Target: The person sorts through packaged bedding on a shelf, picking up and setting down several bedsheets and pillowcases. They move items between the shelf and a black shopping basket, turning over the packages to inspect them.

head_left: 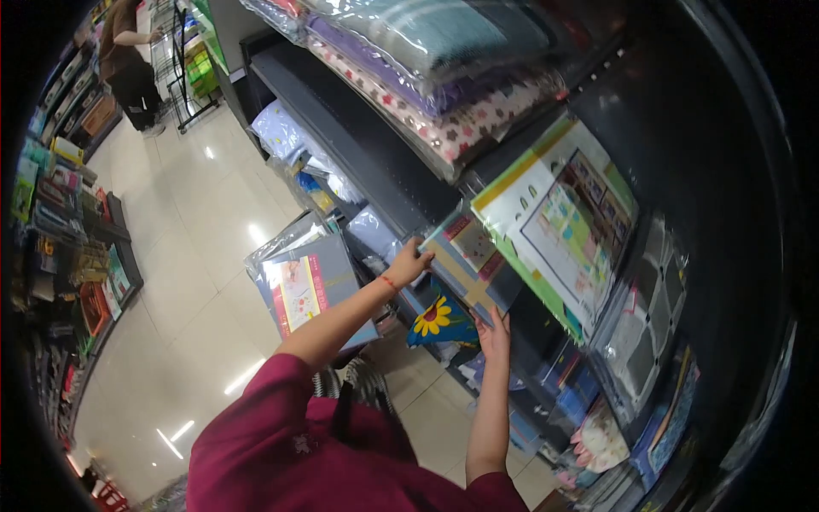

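- A flat packet point(456, 271) with grey-blue contents, brown tape and a pink label is at the dark shelf unit point(345, 124), tilted in this view, between the two hands.
- The left hand point(412, 263) is closed on the packet's upper left corner; a red band point(388, 282) circles that wrist.
- The right hand point(493, 331) touches the packet's lower edge; I cannot tell whether its fingers are closed on it.
- Just beside the packet, to the right in the view, is a stack of green and white packages point(559, 230) with a printed picture on top.
- Below the packet in the view is a blue bag point(444, 328) with a yellow flower.
- Near the left forearm, a pile of wrapped packets point(311, 286) has a pink and yellow label on top.
- Above in the view, folded textiles point(444, 68) in clear plastic are stacked: blue-grey, purple and flower-patterned.
- Farther right is a grey patterned package point(644, 316).
- Well apart, across the tiled floor point(192, 256), a person point(128, 64) in a brown top stands by a wire cart point(175, 64).
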Motion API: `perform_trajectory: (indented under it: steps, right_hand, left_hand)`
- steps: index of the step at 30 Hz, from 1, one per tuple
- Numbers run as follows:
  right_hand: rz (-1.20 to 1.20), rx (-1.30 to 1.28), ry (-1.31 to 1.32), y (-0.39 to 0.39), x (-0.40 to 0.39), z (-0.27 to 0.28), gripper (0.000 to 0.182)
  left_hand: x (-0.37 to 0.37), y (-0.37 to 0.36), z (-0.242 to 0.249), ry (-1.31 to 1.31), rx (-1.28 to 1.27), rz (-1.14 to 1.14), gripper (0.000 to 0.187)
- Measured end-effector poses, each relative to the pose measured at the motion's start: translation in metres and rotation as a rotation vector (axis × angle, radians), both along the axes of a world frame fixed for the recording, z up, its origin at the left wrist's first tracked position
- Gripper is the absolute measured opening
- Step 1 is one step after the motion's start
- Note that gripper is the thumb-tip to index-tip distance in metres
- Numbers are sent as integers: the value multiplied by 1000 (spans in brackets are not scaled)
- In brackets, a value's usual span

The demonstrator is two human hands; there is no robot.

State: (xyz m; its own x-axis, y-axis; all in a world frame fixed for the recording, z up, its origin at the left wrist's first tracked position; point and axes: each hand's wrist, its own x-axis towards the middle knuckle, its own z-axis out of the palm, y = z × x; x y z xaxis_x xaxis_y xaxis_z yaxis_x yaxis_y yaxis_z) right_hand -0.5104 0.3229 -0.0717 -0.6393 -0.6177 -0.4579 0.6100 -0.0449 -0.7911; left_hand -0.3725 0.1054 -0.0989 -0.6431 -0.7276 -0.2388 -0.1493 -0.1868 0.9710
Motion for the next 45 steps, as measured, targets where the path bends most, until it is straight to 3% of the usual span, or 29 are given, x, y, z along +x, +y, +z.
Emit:
perform_trajectory:
  steps: [2, 3, 6, 7, 10, 11, 14, 15, 18, 19, 20, 21, 22, 23, 24, 26, 27, 29, 30, 33, 36, 37, 38, 40, 41, 45]
  right_hand:
    - [12, 194, 109, -11, -30, -25, 46]
    - [-58, 411, 245, -20, -37, -34, 51]
    - [233, 841, 584, -35, -56, -32, 49]
    - [401, 935, 651, -38, -61, -27, 61]
    - [420, 1177, 466, -36, -85, -66, 71]
    - [433, 1157, 511, -37, -80, -61, 78]
    - [375, 1176, 543, -43, -63, -41, 78]
    - [329, 1234, 466, -45, -56, -28, 64]
    - [-236, 1310, 1427, -23, -12, -49, 46]
    - [-230, 1072, 1247, -23, 25, -29, 32]
    - [-264, 873, 1241, -22, 57, -40, 26]
    - [-300, 675, 1229, -10, 95, -55, 19]
    - [-181, 569, 947, 20, 117, -120, 11]
    - [-45, 591, 991, 40, 151, -175, 10]
    - [193, 723, 742, 38, 203, -177, 22]
    - [218, 852, 507, 12, 291, -160, 41]
    - [185, 745, 316, -4, 319, -142, 47]
    - [98, 574, -10, -32, 355, -113, 53]
    - [100, 587, 16, -36, 362, -118, 51]
    - [143, 659, 169, -39, 371, -149, 45]
    - [50, 637, -4, -39, 366, -155, 44]
    - [38, 660, 68, -26, 361, -199, 45]
    - [-3, 593, 25, -22, 356, -198, 43]
    - [-204, 176, -210, -26, 358, -127, 40]
    - [-196, 131, -214, -25, 358, -100, 42]
    - [-109, -27, -189, -4, 349, -52, 48]
  left_hand:
    - [-27, -22, -31, -136, -288, -56, 42]
    - [-28, -28, -10, -191, -329, -107, 53]
    - [-35, -43, 28, -457, -379, -225, 46]
    - [-39, -47, 21, -479, -467, -235, 38]
    - [-51, -67, -33, -317, -596, -400, 41]
    - [-42, -73, -3, -270, -312, -480, 45]
    - [-39, -83, -19, -83, -206, -514, 52]
    - [-37, -85, -34, -104, -271, -471, 53]
    - [29, -78, -31, 82, -111, -279, 49]
    - [67, -79, -18, 35, -99, -301, 48]
    - [109, -81, -10, -15, -89, -326, 47]
    - [144, -84, -38, -99, -363, -262, 46]
    - [176, -89, -63, -178, -636, -192, 46]
    - [204, -93, -64, -445, -724, -187, 47]
    - [229, -98, -64, -714, -811, -176, 48]
    - [269, -110, -76, -843, -796, -207, 49]
    - [284, -115, -83, -903, -788, -216, 50]
    - [305, -122, -121, -850, -630, -329, 52]
    - [313, -126, -130, -825, -554, -381, 53]
    - [317, -118, -97, -908, -546, -368, 54]
    - [321, -120, -93, -894, -542, -382, 51]
    - [324, -123, -94, -871, -536, -382, 53]
    - [327, -127, -97, -847, -528, -382, 54]
    - [333, -141, -118, -687, -317, -414, 51]
    - [335, -145, -123, -606, -211, -430, 50]
    - [330, -124, -34, -240, 11, -367, 37]
